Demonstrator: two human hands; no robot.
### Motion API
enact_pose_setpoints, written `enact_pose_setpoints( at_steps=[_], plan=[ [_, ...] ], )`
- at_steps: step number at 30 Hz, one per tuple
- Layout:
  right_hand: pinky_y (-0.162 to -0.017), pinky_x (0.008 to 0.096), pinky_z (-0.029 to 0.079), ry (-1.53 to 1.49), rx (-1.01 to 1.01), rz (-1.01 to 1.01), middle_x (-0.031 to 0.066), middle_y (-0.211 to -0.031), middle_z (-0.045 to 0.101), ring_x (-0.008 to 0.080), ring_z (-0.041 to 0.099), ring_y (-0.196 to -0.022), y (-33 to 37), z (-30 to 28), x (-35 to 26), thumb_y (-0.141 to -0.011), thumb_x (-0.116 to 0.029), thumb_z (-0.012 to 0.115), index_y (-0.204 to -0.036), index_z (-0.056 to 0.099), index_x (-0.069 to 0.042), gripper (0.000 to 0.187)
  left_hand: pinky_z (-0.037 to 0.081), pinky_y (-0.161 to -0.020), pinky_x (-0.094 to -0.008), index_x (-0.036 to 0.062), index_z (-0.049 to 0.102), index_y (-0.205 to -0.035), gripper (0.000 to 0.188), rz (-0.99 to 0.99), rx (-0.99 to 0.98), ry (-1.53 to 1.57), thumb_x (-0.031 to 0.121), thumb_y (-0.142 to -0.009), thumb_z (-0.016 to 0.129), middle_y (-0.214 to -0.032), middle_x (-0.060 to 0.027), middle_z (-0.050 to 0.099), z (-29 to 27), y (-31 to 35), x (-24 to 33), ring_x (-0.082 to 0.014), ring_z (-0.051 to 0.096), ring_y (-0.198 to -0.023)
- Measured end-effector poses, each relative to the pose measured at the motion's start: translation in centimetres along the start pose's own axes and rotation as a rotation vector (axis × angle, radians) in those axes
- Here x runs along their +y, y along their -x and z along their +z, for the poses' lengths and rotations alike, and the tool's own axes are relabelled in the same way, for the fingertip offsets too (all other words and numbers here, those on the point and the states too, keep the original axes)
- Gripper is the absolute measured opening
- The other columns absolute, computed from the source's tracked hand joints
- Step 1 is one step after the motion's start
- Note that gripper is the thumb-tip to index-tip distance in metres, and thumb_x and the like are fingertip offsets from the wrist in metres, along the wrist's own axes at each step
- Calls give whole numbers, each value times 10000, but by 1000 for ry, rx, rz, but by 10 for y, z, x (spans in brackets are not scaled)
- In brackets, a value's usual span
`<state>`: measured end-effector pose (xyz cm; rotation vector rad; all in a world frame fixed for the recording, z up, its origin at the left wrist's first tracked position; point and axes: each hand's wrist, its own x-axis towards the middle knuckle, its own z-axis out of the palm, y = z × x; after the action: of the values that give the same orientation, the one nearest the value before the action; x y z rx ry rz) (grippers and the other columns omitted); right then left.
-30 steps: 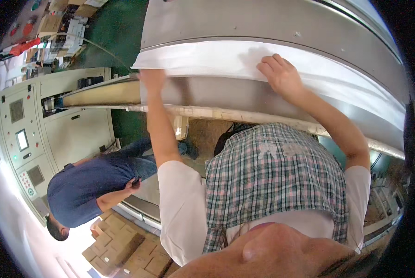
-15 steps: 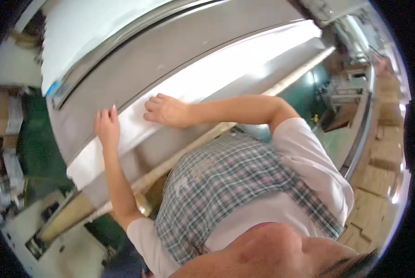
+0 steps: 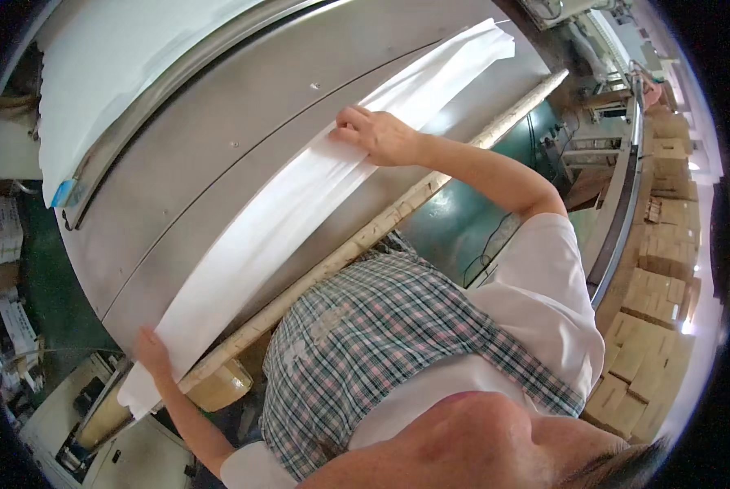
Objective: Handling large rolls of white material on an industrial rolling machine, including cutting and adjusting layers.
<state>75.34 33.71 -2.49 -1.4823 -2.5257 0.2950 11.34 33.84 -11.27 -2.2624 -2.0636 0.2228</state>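
Observation:
A long, folded strip of thin white sheet material (image 3: pixel 261 232) runs diagonally over the grey metal table (image 3: pixel 210 175); whether it is cloth or film I cannot tell. My right hand (image 3: pixel 381 138) pinches its far edge past the middle, fingers curled and closed. At the strip's lower left end, my left hand (image 3: pixel 153 355) has its fingers closed at the edge, partly hidden by blur. Between the two hands the strip looks stretched and slightly lifted. Its upper right end spreads in loose creases.
A pale, worn roller (image 3: pixel 336 259) lies along the table's near edge, close to my apron. Beyond the metal surface, a bar (image 3: pixel 178 116) borders a wide white sheet (image 3: pixel 104 90). Stacked cardboard boxes (image 3: pixel 654 293) line the right side.
My hands have moved apart, the left toward the lower left and the right toward the upper right. The white strip has come nearer, uncovering the table seam and more metal.

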Motion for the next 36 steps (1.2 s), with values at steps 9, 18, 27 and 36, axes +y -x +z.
enact_pose_setpoints(
  at_steps=[9,18,27,36],
  plan=[
    [-674,325,467,87,-29,-191,100,-945,435,243,477,-893,-12,-7,25,-638,-57,581,-1007,486,-86,383,335,-896,-432,75,567,-1014,385,-278,99,-90,349,-889,327,-1078,-135,541,-9,13,0,-309,465,-1030],
    [-684,348,490,40,-107,138,94,-1081,420,272,546,-852,32,-26,70,-599,26,605,-1157,462,-180,612,255,-976,-413,86,553,-1085,451,-221,119,-2,393,-902,279,-1135,-145,520,-26,2,62,-296,412,-1123],
    [-727,411,439,566,582,1067,144,-970,545,352,552,-791,168,-37,292,-717,-204,587,-938,574,-62,263,263,-918,-530,216,505,-1155,465,-346,4,32,498,-876,264,-1279,-57,408,-28,1,65,-353,277,-1212],
    [-626,328,442,-289,271,1118,121,-884,612,177,559,-738,220,-16,412,-777,-133,517,-979,580,-7,246,299,-889,-487,114,539,-1088,416,-281,-43,13,417,-868,357,-1126,-95,526,-31,-1,71,-317,411,-1096]
  ],
)
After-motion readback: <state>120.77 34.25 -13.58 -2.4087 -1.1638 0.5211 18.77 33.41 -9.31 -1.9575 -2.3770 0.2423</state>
